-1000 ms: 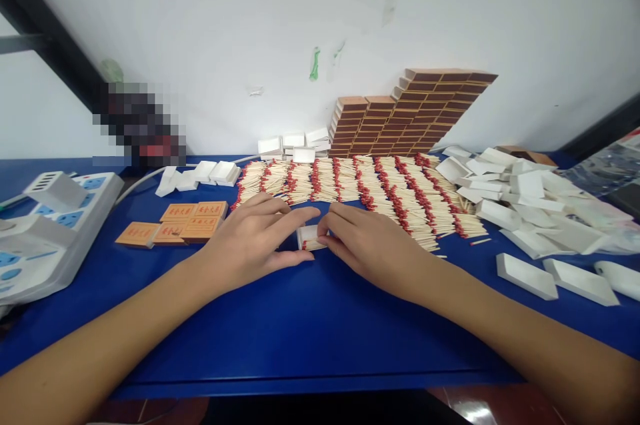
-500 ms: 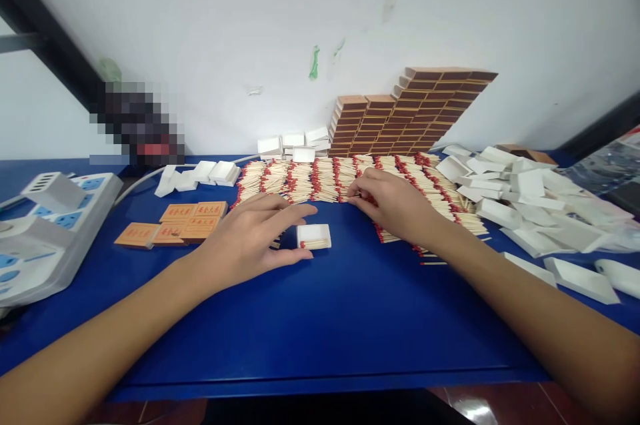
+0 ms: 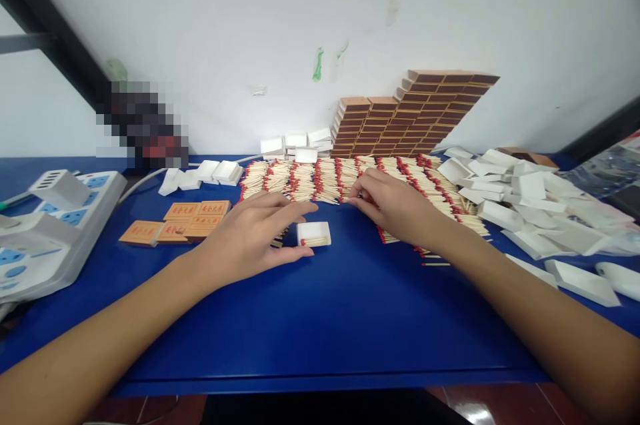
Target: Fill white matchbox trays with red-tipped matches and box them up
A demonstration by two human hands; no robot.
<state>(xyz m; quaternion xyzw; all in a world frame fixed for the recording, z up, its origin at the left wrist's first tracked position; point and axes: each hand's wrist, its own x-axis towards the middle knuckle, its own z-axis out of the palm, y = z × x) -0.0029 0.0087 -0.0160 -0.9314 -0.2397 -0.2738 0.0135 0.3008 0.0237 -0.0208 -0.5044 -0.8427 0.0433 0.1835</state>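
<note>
A small white matchbox tray (image 3: 313, 229) lies on the blue table with a few red-tipped matches (image 3: 315, 241) along its near side. My left hand (image 3: 257, 231) is open around the tray's left end, thumb and fingers apart. At the front edge of the long rows of loose matches (image 3: 327, 178), my right hand (image 3: 383, 201) has its fingertips pinched together. Whatever lies between those fingertips is too small or hidden to make out. More matches lie under and beside the right wrist.
Orange matchboxes (image 3: 197, 217) lie left of my left hand, near a white power strip (image 3: 90, 225). Against the wall stands a stepped stack of brown-sided matchboxes (image 3: 410, 118). White trays (image 3: 530, 188) are heaped at the right, and several (image 3: 296, 140) stand at the back.
The camera view has shifted slightly. Both hands stay nearly in place, the left open by the tray, the right pinched at the matches.
</note>
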